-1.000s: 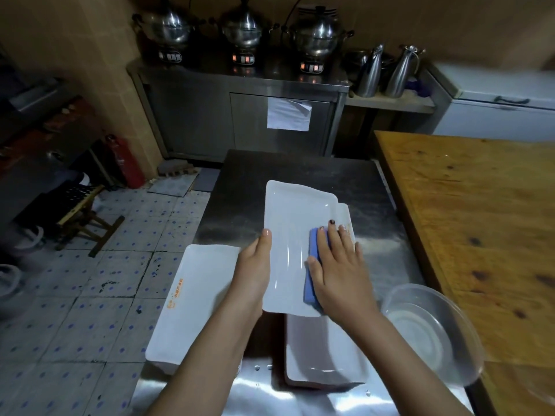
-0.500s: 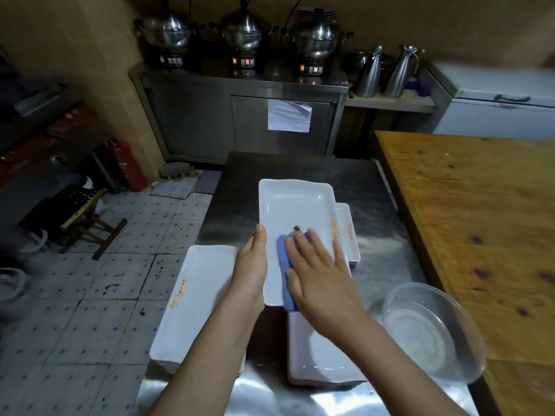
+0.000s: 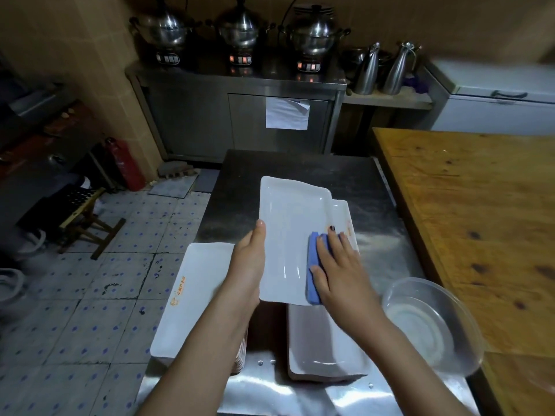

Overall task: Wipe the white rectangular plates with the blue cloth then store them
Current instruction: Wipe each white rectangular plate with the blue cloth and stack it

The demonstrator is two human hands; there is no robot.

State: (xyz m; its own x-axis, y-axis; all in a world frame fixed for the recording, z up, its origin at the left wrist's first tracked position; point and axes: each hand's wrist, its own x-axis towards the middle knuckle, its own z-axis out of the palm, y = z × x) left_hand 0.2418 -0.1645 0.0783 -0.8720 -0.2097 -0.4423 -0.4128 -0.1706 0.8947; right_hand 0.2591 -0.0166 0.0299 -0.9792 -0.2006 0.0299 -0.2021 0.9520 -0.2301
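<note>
A white rectangular plate [image 3: 288, 232] is held up above the steel table [image 3: 375, 205]. My left hand [image 3: 249, 259] grips its left edge, thumb on top. My right hand [image 3: 339, 265] presses the blue cloth [image 3: 313, 271] flat against the plate's right side with straight fingers. Below it lies a stack of white plates [image 3: 324, 340], partly hidden by the held plate and my right arm. Another stack of white plates [image 3: 192, 295] sits at the table's left edge, with orange print on the top one.
A clear plastic bowl [image 3: 432, 322] stands right of the plates at the table's edge. A wooden table [image 3: 480, 220] adjoins on the right. Behind are a steel cabinet [image 3: 240, 115] with three pots and two steel jugs [image 3: 381, 70]. Tiled floor lies to the left.
My right hand has slid the blue cloth from the plate's left-middle to its right side. The plate has shifted slightly. My left hand keeps its hold.
</note>
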